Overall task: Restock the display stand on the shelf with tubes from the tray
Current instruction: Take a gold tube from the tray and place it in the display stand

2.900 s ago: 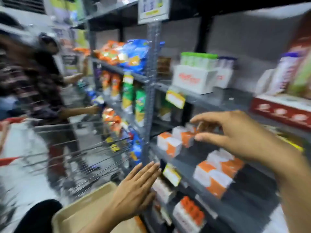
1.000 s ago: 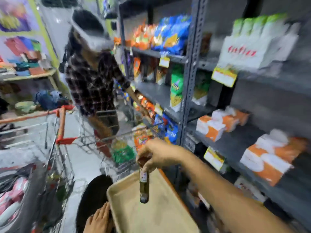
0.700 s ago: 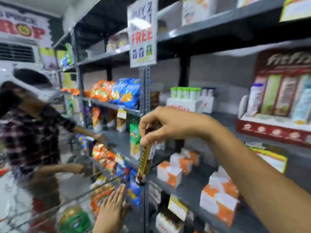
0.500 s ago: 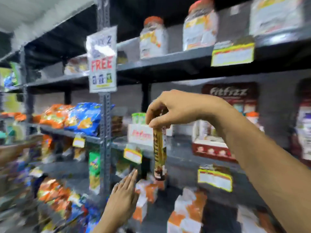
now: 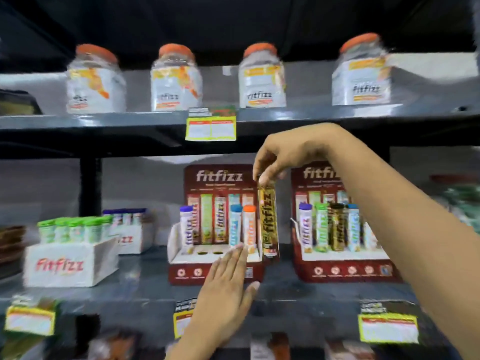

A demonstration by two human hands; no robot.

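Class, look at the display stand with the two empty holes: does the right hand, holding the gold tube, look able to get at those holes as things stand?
Probably yes: the right hand holds the gold tube upright just right of the display stand; the empty holes sit open from above, and the left hand lies lower, in front.

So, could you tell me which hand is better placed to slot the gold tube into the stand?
The right hand: it already pinches the gold tube by its top, upright beside the display stand with its empty holes. The left hand is open and flat, holding nothing.
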